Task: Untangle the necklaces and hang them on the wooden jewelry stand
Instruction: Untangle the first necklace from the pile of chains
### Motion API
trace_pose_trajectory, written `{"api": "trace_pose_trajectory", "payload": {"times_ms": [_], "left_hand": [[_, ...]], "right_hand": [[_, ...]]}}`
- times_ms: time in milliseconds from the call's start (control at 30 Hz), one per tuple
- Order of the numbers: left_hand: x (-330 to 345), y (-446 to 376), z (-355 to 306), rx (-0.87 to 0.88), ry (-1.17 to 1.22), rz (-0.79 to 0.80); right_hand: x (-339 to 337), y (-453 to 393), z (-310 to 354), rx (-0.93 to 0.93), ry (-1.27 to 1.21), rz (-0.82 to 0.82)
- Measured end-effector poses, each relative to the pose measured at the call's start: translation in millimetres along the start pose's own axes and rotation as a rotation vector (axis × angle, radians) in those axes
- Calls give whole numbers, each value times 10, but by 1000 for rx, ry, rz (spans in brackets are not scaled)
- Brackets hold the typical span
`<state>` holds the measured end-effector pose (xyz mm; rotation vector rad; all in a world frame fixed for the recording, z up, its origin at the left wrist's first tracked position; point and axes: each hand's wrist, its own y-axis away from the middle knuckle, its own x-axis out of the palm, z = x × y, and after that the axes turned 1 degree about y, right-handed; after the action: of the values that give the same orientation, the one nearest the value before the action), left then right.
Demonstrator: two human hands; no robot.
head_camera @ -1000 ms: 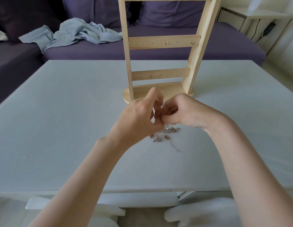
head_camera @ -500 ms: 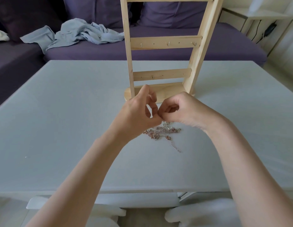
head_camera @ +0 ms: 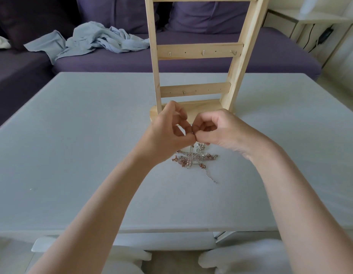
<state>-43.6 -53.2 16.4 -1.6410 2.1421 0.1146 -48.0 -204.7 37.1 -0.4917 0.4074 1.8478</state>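
Two bare forearms reach in from the bottom edge over a pale grey tabletop [head_camera: 73,145], its near rim running across the lower part of the head view with white, blurred shapes below it that cannot be identified. Above the middle of the tabletop the left hand [head_camera: 167,131] and the right hand [head_camera: 217,129] meet fingertip to fingertip, each grip pinched together on a fine strand of the necklaces [head_camera: 193,159]; the chain between the fingers is too thin to make out clearly. The rest of the necklaces lie in a tangled heap of silver and rose-coloured links on the tabletop just beneath the hands, partly hidden by them, with one loose chain end trailing toward the viewer on the right. Just behind the hands stands the wooden jewelry stand [head_camera: 199,51], its base partly covered by the knuckles, its two visible cross rails set with small hooks and carrying nothing, its top cut off by the upper edge. Beyond the tabletop runs a purple sofa [head_camera: 270,56] with a crumpled pale blue cloth [head_camera: 92,40] on its seat at left; a light side table [head_camera: 310,22] with a dark cable stands at far right, cropped by the frame
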Motion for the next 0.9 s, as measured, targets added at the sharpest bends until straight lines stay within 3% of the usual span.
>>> {"api": "trace_pose_trajectory", "payload": {"times_ms": [333,533,900], "left_hand": [[-31,10,-31,-359,426,94],[-29,-19,-16,-297,327,-98],[-33,10,-104,-173,169,-117]], "right_hand": [[14,-27,-14,-54,13,-49],[-12,-32,-12,-54,-120,-67],[-6,-29,-11,12,-132,-71]]}}
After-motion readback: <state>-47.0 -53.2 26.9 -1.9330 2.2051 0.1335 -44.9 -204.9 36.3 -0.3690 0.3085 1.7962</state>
